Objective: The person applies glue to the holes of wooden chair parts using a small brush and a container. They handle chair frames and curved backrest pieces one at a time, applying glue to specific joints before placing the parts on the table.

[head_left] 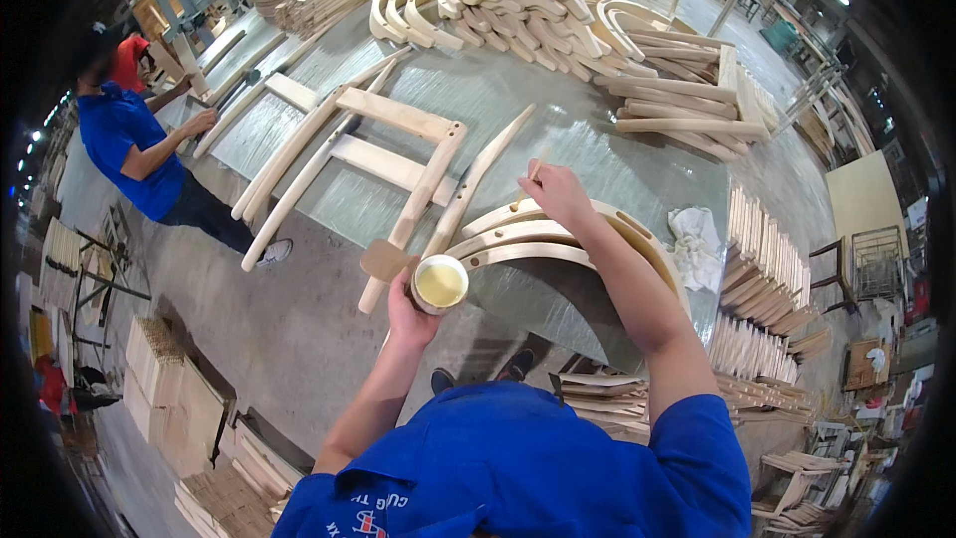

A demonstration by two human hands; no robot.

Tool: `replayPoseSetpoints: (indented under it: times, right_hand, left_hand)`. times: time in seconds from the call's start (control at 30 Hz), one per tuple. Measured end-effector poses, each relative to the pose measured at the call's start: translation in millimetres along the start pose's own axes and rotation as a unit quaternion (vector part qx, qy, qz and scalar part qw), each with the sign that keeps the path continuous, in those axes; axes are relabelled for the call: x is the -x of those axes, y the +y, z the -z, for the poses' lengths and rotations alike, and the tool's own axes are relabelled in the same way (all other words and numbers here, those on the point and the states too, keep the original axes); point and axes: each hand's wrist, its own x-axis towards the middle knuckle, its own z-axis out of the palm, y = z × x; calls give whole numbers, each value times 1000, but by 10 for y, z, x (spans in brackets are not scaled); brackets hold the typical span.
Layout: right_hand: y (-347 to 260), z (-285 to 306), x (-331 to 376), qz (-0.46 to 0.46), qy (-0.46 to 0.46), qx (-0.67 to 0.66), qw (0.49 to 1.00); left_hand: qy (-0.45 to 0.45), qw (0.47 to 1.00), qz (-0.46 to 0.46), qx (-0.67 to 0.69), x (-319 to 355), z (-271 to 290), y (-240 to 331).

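Observation:
My left hand (403, 319) is wrapped round a white cup (460, 301) with pale yellow liquid in it, held at the table's near edge. A flat tan piece (382, 259) sticks out beside the cup; whether my hand grips it too, I cannot tell. My right hand (560, 193) pinches a thin stick (540, 169) above several curved wooden parts (523, 236). These lie side by side on the table, with dark round holes near their left ends. The stick's lower tip is close to a hole in the farthest curve.
Wooden chair frames (398, 115) lie left on the plastic-covered table (637, 189). Curved parts (518, 0) are piled at the back, straight rails (687, 90) at back right. A white cloth (694, 247) lies right. A co-worker in blue (134, 144) stands at left.

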Motion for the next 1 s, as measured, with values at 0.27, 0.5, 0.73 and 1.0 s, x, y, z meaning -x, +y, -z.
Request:
replayPoseSetpoints:
  times: [0.27, 0.5, 0.73, 1.0]
  right_hand:
    - [-965, 272, 435, -19, -30, -259, 965]
    - [-851, -131, 581, -111, -8, -451, 886]
    - [-597, -365, 823, -232, 17, -742, 629]
    - [-351, -623, 876, -294, 86, -749, 588]
  left_hand:
    - [29, 997, -53, -39, -87, -326, 183]
    - [-41, 997, -58, -42, 25, -533, 194]
    - [-23, 999, -39, 10, -42, -502, 207]
    - [-32, 998, -54, -9, -305, -722, 66]
